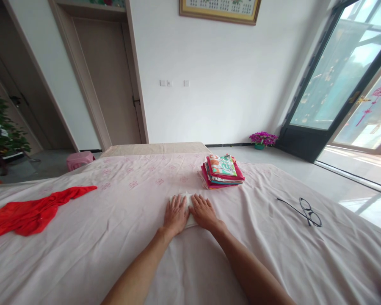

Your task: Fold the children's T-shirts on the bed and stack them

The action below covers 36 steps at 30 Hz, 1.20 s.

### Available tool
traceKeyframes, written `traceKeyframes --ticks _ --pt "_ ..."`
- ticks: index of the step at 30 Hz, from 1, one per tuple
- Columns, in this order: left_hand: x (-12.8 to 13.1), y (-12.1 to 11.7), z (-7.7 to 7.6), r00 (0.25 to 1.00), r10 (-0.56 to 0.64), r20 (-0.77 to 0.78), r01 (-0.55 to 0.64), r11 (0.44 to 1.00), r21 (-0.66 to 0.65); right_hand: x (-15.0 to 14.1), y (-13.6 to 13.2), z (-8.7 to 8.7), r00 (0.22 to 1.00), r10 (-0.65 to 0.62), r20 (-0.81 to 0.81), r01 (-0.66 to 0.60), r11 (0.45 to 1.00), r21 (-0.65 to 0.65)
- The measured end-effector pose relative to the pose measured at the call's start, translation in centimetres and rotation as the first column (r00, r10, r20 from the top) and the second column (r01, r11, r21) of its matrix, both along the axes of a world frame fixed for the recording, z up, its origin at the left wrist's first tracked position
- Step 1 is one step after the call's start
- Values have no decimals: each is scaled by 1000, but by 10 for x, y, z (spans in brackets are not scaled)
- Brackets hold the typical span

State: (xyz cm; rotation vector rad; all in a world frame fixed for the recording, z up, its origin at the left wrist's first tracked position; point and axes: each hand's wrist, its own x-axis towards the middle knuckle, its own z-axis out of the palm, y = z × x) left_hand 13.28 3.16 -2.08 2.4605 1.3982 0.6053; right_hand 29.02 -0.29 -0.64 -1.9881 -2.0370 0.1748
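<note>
A small white folded cloth (188, 202) lies on the pale pink flowered bed sheet (139, 254), mostly covered by my hands. My left hand (176, 215) rests flat on its left part, fingers stretched forward. On the right part lies my right hand (204, 212), also flat, its thumb close to the left hand. Just beyond and to the right stands a stack of folded cloths (222, 171), red and pink with a green and white patterned piece on top. What lies under my palms is hidden.
Red cloth (34, 212) lies crumpled at the left. Black-framed glasses (307, 212) rest at the right. Beyond the sheet are a pink stool (80, 160), a pot of purple flowers (263, 139), a closed door (106, 80) and a glass door (327, 80).
</note>
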Motion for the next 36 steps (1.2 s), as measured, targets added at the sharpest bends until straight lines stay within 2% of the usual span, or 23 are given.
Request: traceKeyframes --ticks 3,7,13,16,21,24,26,28,31,33,34,36 --pt "-18 4 -4 991 -28 128 31 999 -20 6 9 12 995 -95 -38 94 995 -29" --pt "-63 8 -9 943 148 298 -153 988 -7 10 25 32 978 -193 -79 187 979 -80" --pt "-146 15 -17 925 269 269 -289 957 37 17 48 41 955 -210 -208 145 947 -288" --pt "-174 17 -24 927 288 240 -315 946 80 19 53 42 936 -200 -289 86 928 -364" --pt "-182 15 -28 946 262 193 -288 950 122 14 43 44 931 -124 -343 13 951 -308" --pt "-178 14 -26 949 264 170 -286 951 115 9 34 39 946 -89 -311 38 986 -164" --pt "-177 14 -24 950 269 159 -287 952 103 7 30 33 937 -65 -343 43 997 -72" --pt "-177 13 -24 951 270 151 -286 954 93 6 28 30 869 -28 -493 15 999 -30" --pt "-179 12 -25 955 259 145 -273 958 86 10 29 42 639 56 -767 -57 998 25" --pt "-180 13 -27 958 249 142 -263 961 89 19 32 65 492 108 -864 -93 993 71" --pt "-181 14 -28 959 244 141 -259 961 94 27 35 81 445 127 -887 -101 991 91" --pt "-182 16 -31 962 236 138 -251 962 108 48 43 118 421 130 -898 -83 991 104"
